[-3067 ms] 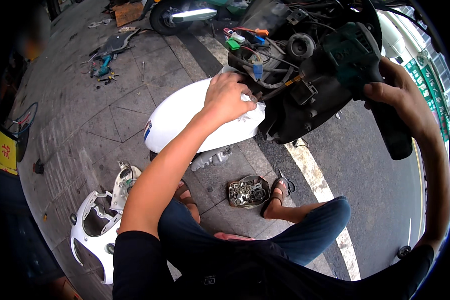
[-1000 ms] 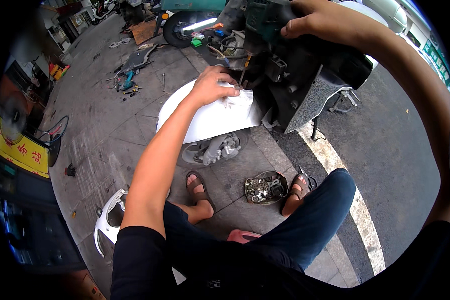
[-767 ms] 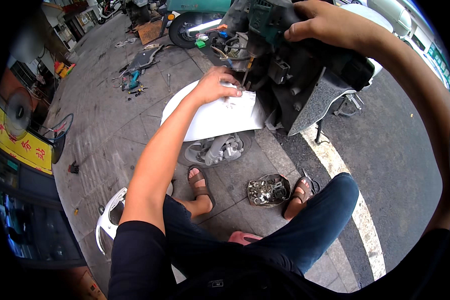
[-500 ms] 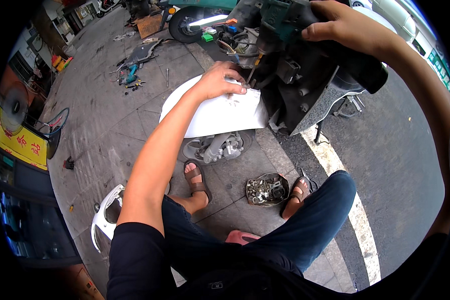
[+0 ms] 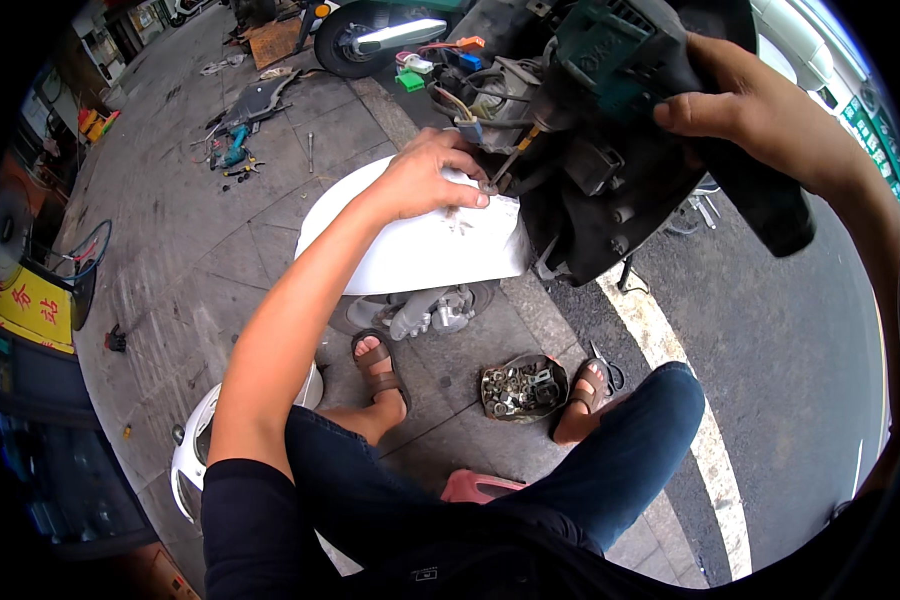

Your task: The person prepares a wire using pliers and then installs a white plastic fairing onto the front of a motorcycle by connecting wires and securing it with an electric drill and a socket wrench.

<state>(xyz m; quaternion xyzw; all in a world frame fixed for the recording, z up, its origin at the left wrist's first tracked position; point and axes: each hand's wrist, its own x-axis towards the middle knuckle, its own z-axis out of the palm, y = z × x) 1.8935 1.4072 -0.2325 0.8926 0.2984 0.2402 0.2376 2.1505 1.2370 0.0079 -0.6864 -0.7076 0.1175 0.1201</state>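
Observation:
My right hand [image 5: 740,115] grips a dark green power drill [image 5: 610,55] at the upper right, with a yellow-banded bit [image 5: 528,138] pointing down and left. At the bit's tip, my left hand [image 5: 435,180] has its fingers curled around a small metal piece [image 5: 488,188], possibly a fastener, at the top right edge of a white scooter fender [image 5: 370,250]. Behind them the scooter's dark front housing [image 5: 580,230] stands open, with loose wires and orange, blue, green and white connectors [image 5: 410,80].
Between my sandalled feet sits a box of small metal parts [image 5: 523,387], with scissors [image 5: 610,375] beside it. A white panel [image 5: 185,470] lies at lower left, and tools [image 5: 235,145] lie on the paving at upper left. Another scooter [image 5: 360,40] stands behind.
My right hand and the drill have shifted right and slightly down since half a second ago. Three seconds ago the drill was farther right and lower. My left hand stays at the fender's edge.

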